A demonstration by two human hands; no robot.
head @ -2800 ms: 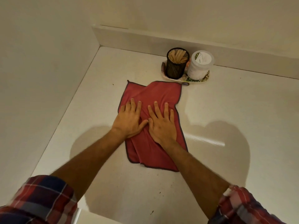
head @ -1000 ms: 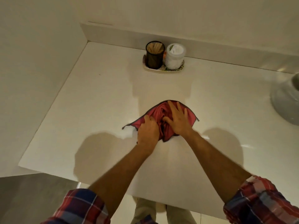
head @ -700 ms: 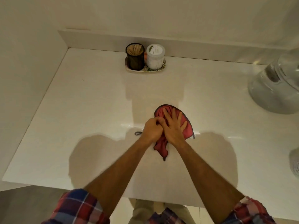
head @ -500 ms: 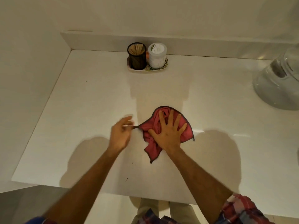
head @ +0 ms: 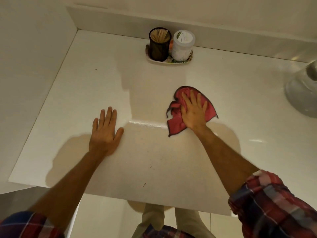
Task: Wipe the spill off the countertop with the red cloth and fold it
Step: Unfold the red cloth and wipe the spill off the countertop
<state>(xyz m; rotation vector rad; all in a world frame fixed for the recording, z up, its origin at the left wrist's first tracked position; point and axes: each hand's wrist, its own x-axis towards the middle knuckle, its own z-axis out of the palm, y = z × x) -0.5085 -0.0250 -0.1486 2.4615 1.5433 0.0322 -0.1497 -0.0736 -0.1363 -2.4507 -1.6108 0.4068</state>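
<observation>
The red cloth (head: 177, 121) lies bunched on the white countertop (head: 103, 86), right of centre. My right hand (head: 193, 112) presses flat on top of it, fingers spread, covering its middle. My left hand (head: 104, 131) rests palm down on the bare countertop to the left, well apart from the cloth, fingers apart and holding nothing. A few small dark specks (head: 151, 167) dot the counter nearer the front edge. No wet spill is clearly visible.
At the back stands a small tray (head: 155, 60) with a black mesh cup of sticks (head: 160, 43) and a white lidded jar (head: 182, 46). A clear rounded vessel (head: 303, 93) sits at the right edge. Walls close off the left and back.
My left hand let go of the cloth's corner and moved left onto the bare counter. My right hand slid the bunched cloth to the right.
</observation>
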